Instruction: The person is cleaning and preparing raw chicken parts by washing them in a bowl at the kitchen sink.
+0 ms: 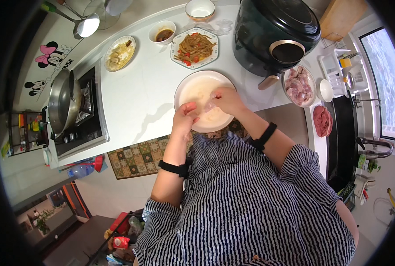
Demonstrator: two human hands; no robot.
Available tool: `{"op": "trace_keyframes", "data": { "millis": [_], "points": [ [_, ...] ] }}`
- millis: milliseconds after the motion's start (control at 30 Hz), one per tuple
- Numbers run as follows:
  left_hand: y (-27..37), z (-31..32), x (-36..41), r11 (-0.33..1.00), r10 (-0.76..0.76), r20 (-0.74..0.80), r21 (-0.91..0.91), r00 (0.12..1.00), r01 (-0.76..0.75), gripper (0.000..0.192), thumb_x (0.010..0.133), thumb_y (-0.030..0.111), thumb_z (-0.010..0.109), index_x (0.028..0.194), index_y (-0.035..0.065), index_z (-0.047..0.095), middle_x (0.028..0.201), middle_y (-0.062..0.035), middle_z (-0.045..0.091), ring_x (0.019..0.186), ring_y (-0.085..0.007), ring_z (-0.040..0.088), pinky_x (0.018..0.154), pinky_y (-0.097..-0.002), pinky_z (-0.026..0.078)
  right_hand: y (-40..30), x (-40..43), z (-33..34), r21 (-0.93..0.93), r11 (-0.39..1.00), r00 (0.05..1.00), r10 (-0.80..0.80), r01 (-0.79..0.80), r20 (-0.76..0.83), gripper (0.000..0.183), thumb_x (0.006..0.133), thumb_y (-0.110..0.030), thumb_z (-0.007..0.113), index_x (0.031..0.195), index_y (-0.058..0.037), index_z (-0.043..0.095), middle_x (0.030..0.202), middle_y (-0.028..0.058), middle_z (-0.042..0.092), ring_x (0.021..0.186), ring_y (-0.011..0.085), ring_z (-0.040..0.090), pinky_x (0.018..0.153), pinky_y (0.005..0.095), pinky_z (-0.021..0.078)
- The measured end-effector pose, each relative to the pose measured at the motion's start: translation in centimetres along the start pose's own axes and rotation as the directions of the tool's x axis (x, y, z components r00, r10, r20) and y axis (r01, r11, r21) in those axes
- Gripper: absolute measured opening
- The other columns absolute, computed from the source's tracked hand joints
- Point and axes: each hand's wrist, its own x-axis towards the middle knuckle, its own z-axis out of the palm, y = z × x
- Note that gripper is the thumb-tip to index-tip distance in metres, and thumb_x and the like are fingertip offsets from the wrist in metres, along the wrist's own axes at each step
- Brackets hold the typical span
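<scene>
A large round pan or bowl (197, 81) with a pale, creamy inside sits at the counter's front edge, close to my body. Over its right side, my right hand (229, 99) pinches a small piece of clear crinkled plastic (210, 103). My left hand (185, 118) is over the bowl's lower left rim, fingers bent and apart, with nothing seen in it. Just behind the bowl stands an octagonal plate (174, 56) of cooked strips with red pieces. A small white bowl of dark sauce (164, 34) is at its left.
A dark green air fryer (250, 40) stands at the back right, beside a plate of raw meat (299, 85). More raw meat (323, 121) lies near the sink. An oval plate of chopped garlic (120, 53) is at the left, towards a wok (62, 103) on the gas stove (94, 133).
</scene>
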Motion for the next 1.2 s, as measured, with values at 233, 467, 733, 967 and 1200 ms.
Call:
{"op": "trace_keyframes", "data": {
  "millis": [233,467,733,967,1200],
  "points": [
    [0.0,-0.2,0.0,1.0,-0.026,-0.007,-0.009,1.0,0.026,0.033,0.089,0.003,0.051,0.121,0.0036,0.051,0.114,-0.0056,0.055,0.096,-0.0139,0.058,0.08,-0.0238,0.048,0.3,0.5,2.6,-0.567,0.786,0.964,-0.256,0.246,0.063,0.007,0.071,-0.01,0.062,0.077,-0.0072,0.066,0.087,0.0117,0.066,0.079,0.0295,0.062,0.068,0.036,0.0494],
    [0.2,0.3,0.1,0.995,0.075,0.007,-0.072,0.997,-0.074,0.035,0.091,0.006,0.051,0.126,0.0039,0.05,0.117,-0.0072,0.055,0.1,-0.0121,0.055,0.077,-0.0222,0.048,-1.7,1.1,0.7,0.257,0.966,0.965,-0.073,0.006,0.251,0.012,0.08,-0.014,0.063,0.086,-0.0045,0.06,0.087,0.0064,0.063,0.084,0.0172,0.062,0.071,0.0311,0.0502],
    [0.8,-0.3,-0.3,0.9,0.012,0.102,-0.435,0.995,0.033,0.021,0.09,0.013,0.06,0.109,0.0036,0.06,0.097,-0.0021,0.062,0.085,-0.0077,0.058,0.074,-0.0166,0.049,-3.1,-1.0,-1.4,0.772,0.586,0.94,-0.048,-0.248,0.338,0.023,0.086,-0.013,0.061,0.103,-0.0002,0.054,0.103,0.0094,0.06,0.092,0.0182,0.062,0.087,0.0307,0.0504],
    [1.5,0.0,-1.1,0.889,-0.005,0.097,-0.456,0.995,0.049,0.015,0.091,0.011,0.059,0.103,0.0035,0.062,0.092,-0.0019,0.063,0.081,-0.0075,0.059,0.073,-0.0167,0.049,-2.8,-1.7,-2.6,0.85,0.403,0.933,0.034,-0.34,0.357,0.023,0.089,-0.006,0.055,0.11,0.0013,0.054,0.107,0.0104,0.059,0.099,0.0196,0.061,0.09,0.0328,0.0503],
    [1.1,0.6,-1.4,0.942,0.217,0.068,-0.277,0.974,-0.191,0.018,0.083,-0.003,0.059,0.099,0.0018,0.065,0.092,-0.0024,0.063,0.084,-0.0113,0.059,0.077,-0.0224,0.049,-2.6,-2.1,-2.4,0.908,0.302,0.94,-0.087,-0.291,0.33,0.025,0.089,-0.002,0.054,0.113,0.0006,0.053,0.111,0.0111,0.059,0.104,0.0203,0.058,0.094,0.034,0.0468]
  ]
}}
